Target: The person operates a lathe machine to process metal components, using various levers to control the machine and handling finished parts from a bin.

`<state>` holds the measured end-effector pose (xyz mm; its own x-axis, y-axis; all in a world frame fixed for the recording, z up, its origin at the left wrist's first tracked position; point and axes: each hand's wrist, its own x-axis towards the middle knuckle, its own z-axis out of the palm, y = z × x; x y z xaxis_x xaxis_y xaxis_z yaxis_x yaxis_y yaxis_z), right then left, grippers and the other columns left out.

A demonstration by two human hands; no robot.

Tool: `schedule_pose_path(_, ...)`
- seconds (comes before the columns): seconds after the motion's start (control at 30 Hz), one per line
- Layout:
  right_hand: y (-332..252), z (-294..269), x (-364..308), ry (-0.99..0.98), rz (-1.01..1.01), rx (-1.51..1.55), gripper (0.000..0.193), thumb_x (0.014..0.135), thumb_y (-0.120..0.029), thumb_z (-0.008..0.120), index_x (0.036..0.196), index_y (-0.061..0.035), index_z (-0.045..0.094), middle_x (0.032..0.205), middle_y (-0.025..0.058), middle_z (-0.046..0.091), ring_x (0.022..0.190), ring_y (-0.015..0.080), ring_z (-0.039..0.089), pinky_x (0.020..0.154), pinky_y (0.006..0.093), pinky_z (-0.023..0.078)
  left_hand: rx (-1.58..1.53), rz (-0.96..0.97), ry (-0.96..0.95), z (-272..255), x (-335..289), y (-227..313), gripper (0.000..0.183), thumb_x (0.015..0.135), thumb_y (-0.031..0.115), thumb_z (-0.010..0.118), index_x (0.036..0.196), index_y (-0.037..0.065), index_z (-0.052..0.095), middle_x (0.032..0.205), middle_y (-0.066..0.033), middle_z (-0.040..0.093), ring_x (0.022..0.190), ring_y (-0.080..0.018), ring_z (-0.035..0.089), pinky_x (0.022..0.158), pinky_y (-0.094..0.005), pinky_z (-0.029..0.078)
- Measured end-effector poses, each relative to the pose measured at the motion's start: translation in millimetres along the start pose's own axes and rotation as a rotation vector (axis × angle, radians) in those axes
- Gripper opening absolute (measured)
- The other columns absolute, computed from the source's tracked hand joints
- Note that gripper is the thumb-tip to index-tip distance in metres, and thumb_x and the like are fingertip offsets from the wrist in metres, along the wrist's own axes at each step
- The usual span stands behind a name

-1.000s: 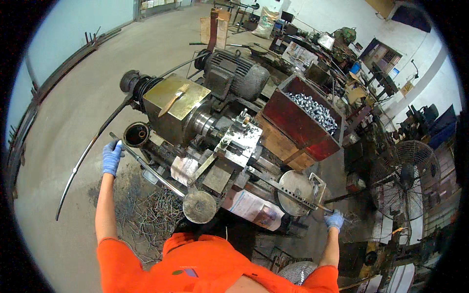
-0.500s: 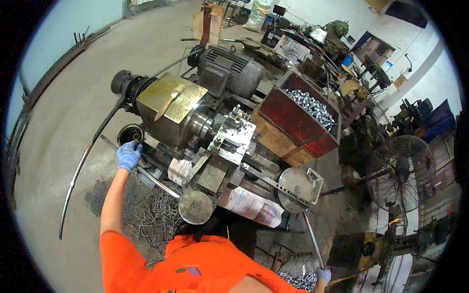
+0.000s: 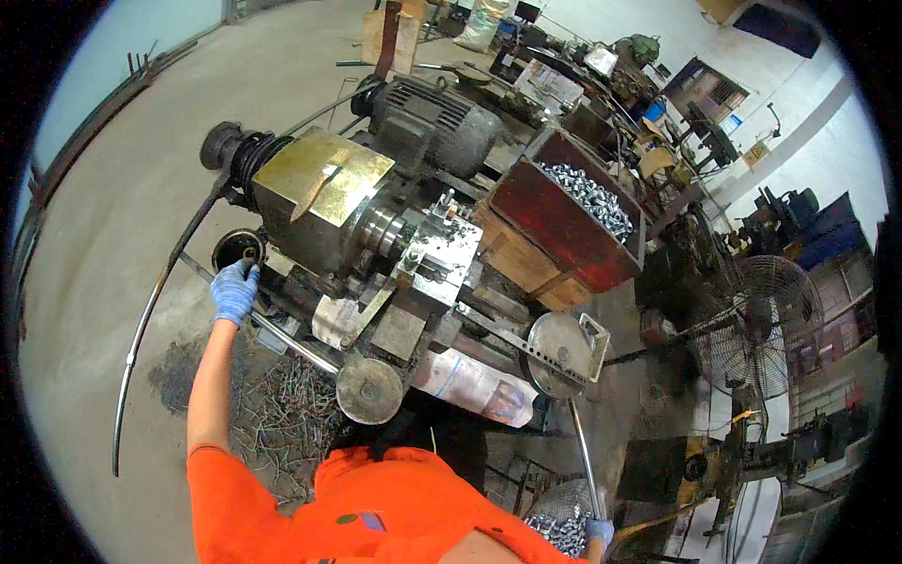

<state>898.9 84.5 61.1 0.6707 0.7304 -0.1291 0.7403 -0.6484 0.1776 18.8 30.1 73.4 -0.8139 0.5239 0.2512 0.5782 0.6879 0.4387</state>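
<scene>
Spanning wide — hands (image 3: 234, 291) well apart

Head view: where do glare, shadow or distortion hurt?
Head view: glare on the brass-coloured cover and steel block; head view: deep shadow beneath the machine; head view: fisheye bends the pale wall, corners black; head view: right hand small, near lower edge, fingers hard to separate.

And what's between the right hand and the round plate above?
Head view: a metal rod, from near the round plate to the right hand.
</scene>
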Motion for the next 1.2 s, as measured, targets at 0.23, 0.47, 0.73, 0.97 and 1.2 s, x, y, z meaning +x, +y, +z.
schedule_pose_path(0.23, 14, 22, 12, 0.056, 0.009, -0.028, 0.047, 0.069, -0.042, 0.066, 0.088, 0.0023, 0.066, 0.095, 0.0247, 0.063, 0.096, 0.0359, 0.06, 0.08, 0.0412, 0.05, -0.004, 0.044, 0.036, 3, -1, -3, 0.027, 0.082, 0.033, 0.057, 0.094, 0.012, 0.067, 0.085, -0.0139, 0.065, 0.082, -0.0316, 0.062, 0.073, -0.0415, 0.048)
schedule_pose_path(0.47, 18, 30, 16, 0.082, -0.013, -0.215, 0.051, 0.068, -0.048, 0.065, 0.089, -0.0005, 0.067, 0.091, 0.0196, 0.066, 0.09, 0.0323, 0.064, 0.078, 0.0389, 0.051, -0.014, 0.028, 0.026, 7, 0, -6, 0.027, 0.082, 0.033, 0.056, 0.095, 0.012, 0.067, 0.087, -0.0138, 0.065, 0.083, -0.0319, 0.062, 0.073, -0.0416, 0.048)
schedule_pose_path(0.73, 2, 8, -7, 0.023, 0.034, -0.02, 0.044, 0.069, -0.034, 0.061, 0.091, 0.0036, 0.065, 0.1, 0.0258, 0.061, 0.1, 0.0342, 0.059, 0.083, 0.0405, 0.049, -0.049, 0.034, -0.042, -9, -8, 7, 0.027, 0.082, 0.032, 0.056, 0.094, 0.01, 0.067, 0.084, -0.0146, 0.065, 0.08, -0.0332, 0.062, 0.071, -0.0419, 0.048)
schedule_pose_path(0.97, 3, 4, -14, 0.019, 0.02, -0.022, 0.047, 0.071, -0.036, 0.06, 0.093, 0.0047, 0.064, 0.101, 0.0258, 0.061, 0.101, 0.0344, 0.058, 0.084, 0.0402, 0.048, -0.219, 1.093, 0.18, -82, -63, 147, 0.031, 0.073, 0.011, 0.058, 0.104, 0.009, 0.058, 0.063, -0.0018, 0.057, 0.06, -0.0208, 0.06, 0.071, -0.0352, 0.049)
schedule_pose_path(1.2, -2, 0, -22, 0.041, 0.029, 0.01, 0.057, 0.072, -0.048, 0.063, 0.092, 0.0057, 0.063, 0.096, 0.0274, 0.061, 0.096, 0.0392, 0.059, 0.08, 0.044, 0.048, -0.895, 1.534, 0.003, -160, -119, 296, 0.037, 0.071, 0.019, 0.056, 0.106, 0.005, 0.058, 0.078, -0.004, 0.06, 0.076, -0.022, 0.061, 0.08, -0.0374, 0.049)
